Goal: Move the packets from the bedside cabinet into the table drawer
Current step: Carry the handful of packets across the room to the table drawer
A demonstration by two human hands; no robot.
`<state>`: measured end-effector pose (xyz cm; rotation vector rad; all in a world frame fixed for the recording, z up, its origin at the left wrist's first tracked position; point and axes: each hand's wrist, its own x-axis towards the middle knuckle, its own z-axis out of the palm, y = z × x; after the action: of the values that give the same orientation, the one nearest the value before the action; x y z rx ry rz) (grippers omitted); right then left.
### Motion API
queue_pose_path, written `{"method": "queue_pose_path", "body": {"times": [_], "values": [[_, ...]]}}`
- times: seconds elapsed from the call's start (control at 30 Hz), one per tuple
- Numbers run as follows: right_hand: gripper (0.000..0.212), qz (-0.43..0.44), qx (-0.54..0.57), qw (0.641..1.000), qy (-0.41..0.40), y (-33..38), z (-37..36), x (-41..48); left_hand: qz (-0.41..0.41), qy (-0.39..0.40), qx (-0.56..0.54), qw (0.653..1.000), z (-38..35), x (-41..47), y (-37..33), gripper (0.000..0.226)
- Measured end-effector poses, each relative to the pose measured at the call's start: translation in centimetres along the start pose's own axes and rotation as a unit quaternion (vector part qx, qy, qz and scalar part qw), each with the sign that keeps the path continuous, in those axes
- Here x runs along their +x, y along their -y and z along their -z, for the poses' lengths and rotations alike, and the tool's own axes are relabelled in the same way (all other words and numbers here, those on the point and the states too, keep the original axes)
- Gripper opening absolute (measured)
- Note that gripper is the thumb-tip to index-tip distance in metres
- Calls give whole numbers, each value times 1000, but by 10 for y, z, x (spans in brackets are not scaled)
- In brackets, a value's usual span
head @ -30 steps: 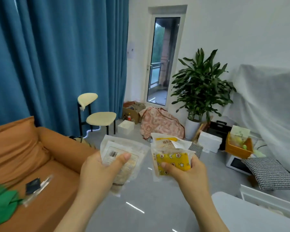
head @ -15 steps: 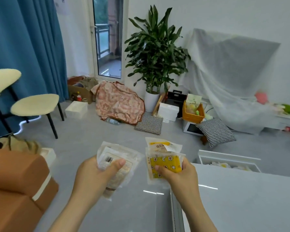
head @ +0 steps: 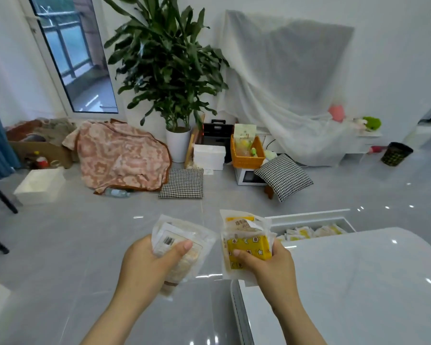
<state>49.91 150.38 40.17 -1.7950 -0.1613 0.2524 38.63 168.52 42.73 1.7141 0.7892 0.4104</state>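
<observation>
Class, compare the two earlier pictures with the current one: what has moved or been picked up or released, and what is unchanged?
The view has swung right: the orange sofa and blue curtain have left the picture, and the white table with its open drawer of packets has come close. Nothing was picked up or released. The left hand still grips the pale packets, and the right hand the yellow packets.

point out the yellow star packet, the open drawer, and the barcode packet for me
yellow star packet (head: 249,247), head view, on its yellow printed face.
open drawer (head: 309,215), head view, on its white front rim.
barcode packet (head: 177,235), head view, on its white label.
</observation>
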Motion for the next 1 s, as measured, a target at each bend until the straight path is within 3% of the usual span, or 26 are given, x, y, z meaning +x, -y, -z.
{"method": "queue_pose_path", "body": {"times": [0.5,0.7,1.0], "values": [[32,-73,2,989,-132,18,-84,158,-33,135,46,989,-14,247,-34,13],[25,-84,1,978,-190,21,-87,209,-34,205,59,976,-50,313,-45,14],[31,-116,6,962,-246,6,-61,325,-76,264,112,955,-140,423,-76,17]]}}
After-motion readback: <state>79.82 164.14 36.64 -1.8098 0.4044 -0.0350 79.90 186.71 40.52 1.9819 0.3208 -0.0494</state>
